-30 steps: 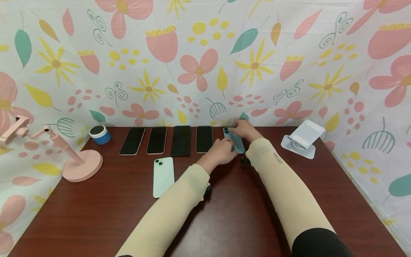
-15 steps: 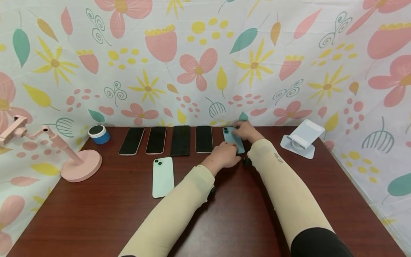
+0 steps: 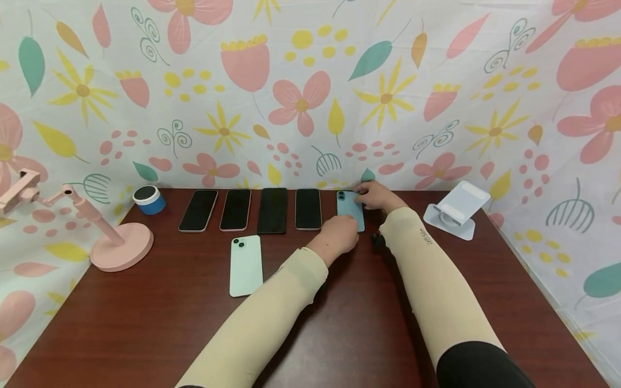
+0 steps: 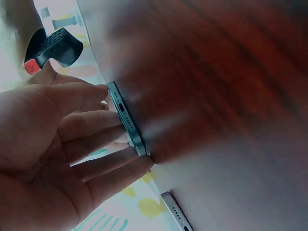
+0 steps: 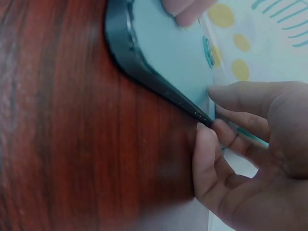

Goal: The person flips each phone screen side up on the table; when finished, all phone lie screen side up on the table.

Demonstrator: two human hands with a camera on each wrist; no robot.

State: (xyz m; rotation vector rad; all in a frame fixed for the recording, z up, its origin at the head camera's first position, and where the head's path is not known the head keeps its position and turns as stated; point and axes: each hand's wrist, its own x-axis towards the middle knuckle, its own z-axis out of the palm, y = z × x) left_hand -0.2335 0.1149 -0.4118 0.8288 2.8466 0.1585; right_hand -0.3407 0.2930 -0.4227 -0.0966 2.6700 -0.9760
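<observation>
A light blue smartphone (image 3: pixel 350 207) lies back up on the dark wood table, at the right end of a row of phones. My left hand (image 3: pixel 338 235) is at its near end; in the left wrist view the fingers (image 4: pixel 103 122) span that end, with tips at both corners and others over the back. At the upper right side, my right hand (image 3: pixel 374 195) pinches the edge between thumb and fingers near the camera end. In the right wrist view the phone (image 5: pixel 168 53) shows its side edge low against the table.
Several black-screened phones (image 3: pixel 273 211) line the back edge to the left. A mint-green phone (image 3: pixel 246 267) lies in front of them, camera side up. A pink stand (image 3: pixel 122 247) and a blue jar (image 3: pixel 149 200) are at left, a white folding stand (image 3: pixel 458 210) at right.
The blue phone has turned from slanted to nearly straight, in line with the row. My left hand shifted slightly right along its near end; my right hand stayed at its upper right side.
</observation>
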